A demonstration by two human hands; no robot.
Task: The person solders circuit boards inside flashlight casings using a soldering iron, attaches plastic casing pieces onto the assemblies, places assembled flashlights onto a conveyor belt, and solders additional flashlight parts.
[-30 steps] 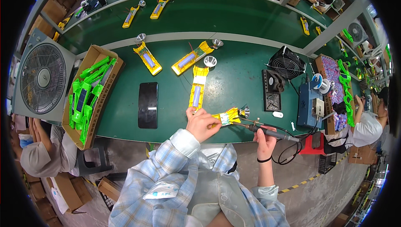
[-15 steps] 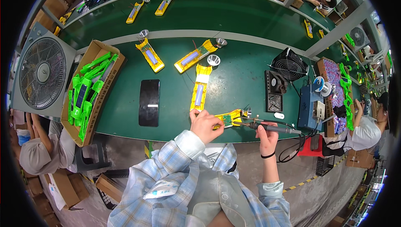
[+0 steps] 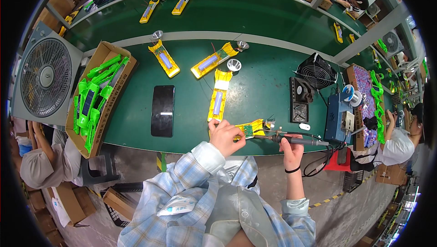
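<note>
Near the front edge of the green bench lies a yellow flashlight housing [image 3: 258, 125] with a green circuit board [image 3: 248, 130] in it. My left hand [image 3: 225, 138] is closed over its left part, thumb and fingertip together at the board's edge. Whether a thin wire is pinched there is too small to tell. My right hand [image 3: 292, 150] grips a soldering iron [image 3: 298, 141] by its dark handle, tip pointing left at the board. Just beyond my left hand another yellow housing [image 3: 219, 93] with a blue-violet battery cell lies lengthwise, a round reflector [image 3: 234, 65] at its far end.
Left stand a box fan [image 3: 45, 76] and a carton [image 3: 123, 72] of green housings. A black phone [image 3: 163, 110] lies left of centre. To the right are a small black fan [image 3: 315, 71], a blue soldering station [image 3: 337, 115] and a solder spool [image 3: 351, 94]. Co-workers sit nearby.
The two hands and the soldering iron stay in nearly the same place. The whole view has shifted very slightly.
</note>
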